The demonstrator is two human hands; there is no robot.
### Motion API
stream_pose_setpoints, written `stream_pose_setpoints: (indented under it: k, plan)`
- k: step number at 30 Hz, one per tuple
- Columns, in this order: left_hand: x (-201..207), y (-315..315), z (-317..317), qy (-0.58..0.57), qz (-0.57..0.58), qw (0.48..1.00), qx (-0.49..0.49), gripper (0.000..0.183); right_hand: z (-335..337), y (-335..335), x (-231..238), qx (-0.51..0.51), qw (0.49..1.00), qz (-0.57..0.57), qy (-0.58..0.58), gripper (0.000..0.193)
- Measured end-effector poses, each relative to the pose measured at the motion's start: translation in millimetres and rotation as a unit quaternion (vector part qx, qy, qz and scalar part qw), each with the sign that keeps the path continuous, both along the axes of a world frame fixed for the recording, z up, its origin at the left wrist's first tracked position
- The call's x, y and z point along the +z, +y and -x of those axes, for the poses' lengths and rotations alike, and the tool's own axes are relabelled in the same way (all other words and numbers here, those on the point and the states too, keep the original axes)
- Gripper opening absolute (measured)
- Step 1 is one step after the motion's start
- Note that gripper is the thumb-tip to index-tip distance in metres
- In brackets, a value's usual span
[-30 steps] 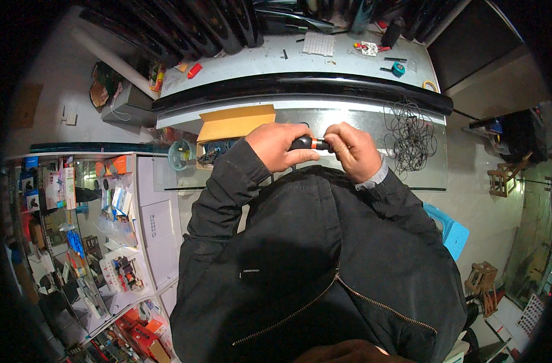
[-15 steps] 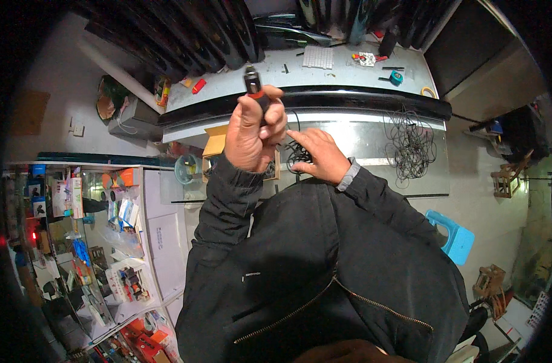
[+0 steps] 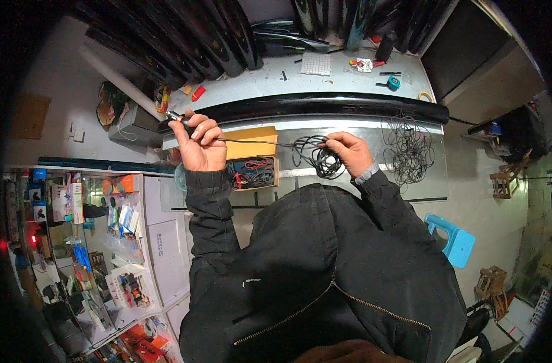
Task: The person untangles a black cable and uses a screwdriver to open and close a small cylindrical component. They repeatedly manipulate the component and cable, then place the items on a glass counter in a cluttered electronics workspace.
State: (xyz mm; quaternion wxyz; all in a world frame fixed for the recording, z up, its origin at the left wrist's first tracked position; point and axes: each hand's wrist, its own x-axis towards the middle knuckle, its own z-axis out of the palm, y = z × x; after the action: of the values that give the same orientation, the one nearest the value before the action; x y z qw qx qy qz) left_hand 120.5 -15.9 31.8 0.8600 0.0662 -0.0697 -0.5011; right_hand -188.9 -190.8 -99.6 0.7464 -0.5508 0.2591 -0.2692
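Note:
My left hand is closed around a black car power plug with an orange ring and a metal tip, which points to the far left. From it a thin black cable runs across to the right. A loose coil of that cable hangs from my right hand, pinched between thumb and fingers. Below the stretched cable, between my hands, sits an open cardboard box holding dark and red leads.
A tangled heap of thin black cable lies on the glass counter at the right. Beyond the counter runs a long black roll. A teal tape measure rests on the back bench; a blue stool stands right, glass shelves left.
My left hand has moved left and nearer, turning the plug from upright to leftward. My right hand has shifted right with the coil, so the cable stretches between them. The box shows more fully.

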Motion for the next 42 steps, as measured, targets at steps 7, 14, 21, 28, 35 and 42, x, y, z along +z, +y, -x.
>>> stream_pose_setpoints:
  k: [7, 14, 21, 28, 35, 42]
  plan:
    - [-32, -12, 39, -0.236, -0.141, 0.961, -0.028, 0.051, 7, 4, 22, -0.026, 0.998, -0.013, -0.048, 0.017]
    - [-54, -19, 91, -0.44, -0.244, 0.852, -0.147, 0.082, 4, 18, 50, -0.03, 0.997, 0.005, -0.073, 0.029]
    - [-50, -32, 106, -0.505, -0.272, 0.812, -0.113, 0.055, 6, 24, 59, -0.021, 0.995, 0.023, -0.091, 0.039]
    - [-36, -28, 97, -0.46, -0.316, 0.829, -0.034, 0.037, 9, 21, 58, -0.033, 0.996, 0.044, -0.067, 0.04]
    - [-28, -21, 69, -0.338, -0.282, 0.897, 0.046, 0.032, 17, 12, 56, -0.075, 0.993, 0.074, -0.057, 0.037]
    - [-12, -1, 20, -0.259, -0.257, 0.923, 0.119, 0.03, 21, 0, 39, -0.115, 0.987, 0.112, -0.028, 0.029]
